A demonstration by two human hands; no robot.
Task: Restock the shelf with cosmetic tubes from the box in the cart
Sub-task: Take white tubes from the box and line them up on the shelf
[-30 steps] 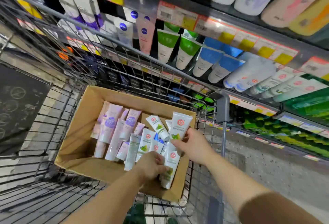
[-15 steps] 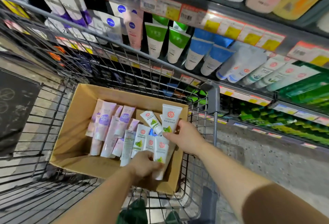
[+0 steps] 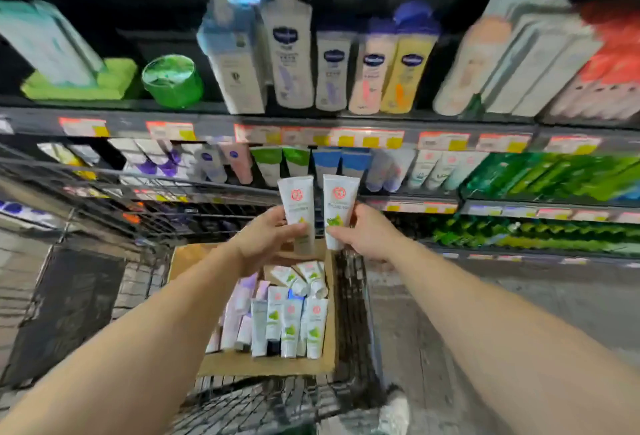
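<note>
My left hand (image 3: 268,235) grips a white tube with a red logo and green leaf (image 3: 297,206), held upright above the box. Beside it, my right hand (image 3: 363,232) grips a matching white tube (image 3: 339,206), also upright. Both tubes are raised in front of the tube shelf (image 3: 346,171). Below my hands, the cardboard box (image 3: 263,367) in the wire cart (image 3: 353,313) holds several white-and-green tubes (image 3: 289,325) and lilac tubes (image 3: 239,310).
The shelf row behind the tubes carries green, blue, pink and white tubes above price tags (image 3: 367,138). Lotion bottles (image 3: 294,50) and a green jar (image 3: 171,80) stand on the shelf above. Green packs (image 3: 554,175) fill the right. Floor lies right of the cart.
Both hands rose out of the box, each with a white tube, up to the shelf's level. My view tilted upward toward the shelves.
</note>
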